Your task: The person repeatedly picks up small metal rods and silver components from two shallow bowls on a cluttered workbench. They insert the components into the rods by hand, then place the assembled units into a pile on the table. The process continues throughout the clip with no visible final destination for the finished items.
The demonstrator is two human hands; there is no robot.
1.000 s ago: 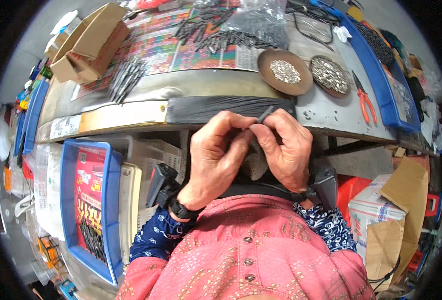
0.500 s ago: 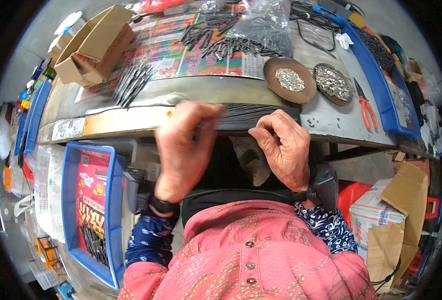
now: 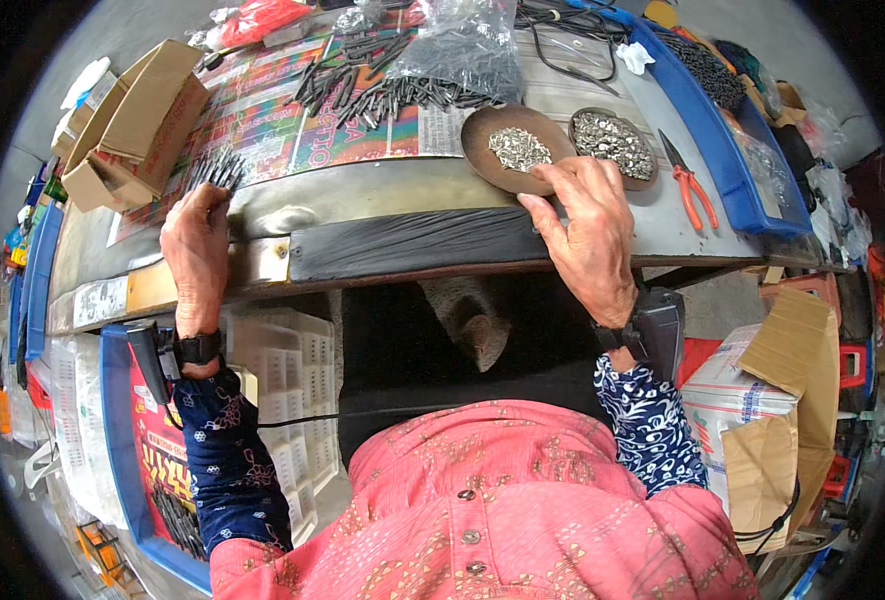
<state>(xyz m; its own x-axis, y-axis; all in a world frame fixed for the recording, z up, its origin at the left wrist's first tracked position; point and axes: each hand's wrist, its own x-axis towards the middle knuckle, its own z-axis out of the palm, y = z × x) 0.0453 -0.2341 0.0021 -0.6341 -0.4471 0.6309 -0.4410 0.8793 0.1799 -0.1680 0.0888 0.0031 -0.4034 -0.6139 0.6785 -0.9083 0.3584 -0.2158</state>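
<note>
My left hand [image 3: 197, 245] is at the near end of a bundle of slim dark rods [image 3: 218, 166] on the table, its fingers pinched together on a rod. At the near rim of a round brown dish [image 3: 483, 150] is my right hand [image 3: 593, 230], thumb and forefinger apart, with nothing visible between them. Small silver pieces [image 3: 519, 149] lie heaped in that dish. Beside it, a second dark dish holds rounder silver parts [image 3: 613, 140], partly behind my right fingers.
Red-handled pliers [image 3: 693, 190] lie right of the dishes, by a blue tray [image 3: 763, 200]. A cardboard box [image 3: 133, 130] stands far left. More black rods [image 3: 393, 100] and a clear plastic bag [image 3: 468, 55] are at the back. Black wrap [image 3: 403, 243] covers part of the table's front edge.
My left hand has moved left and away from me to the rods. My right hand has reached forward to the brown dish. The view has shifted a little.
</note>
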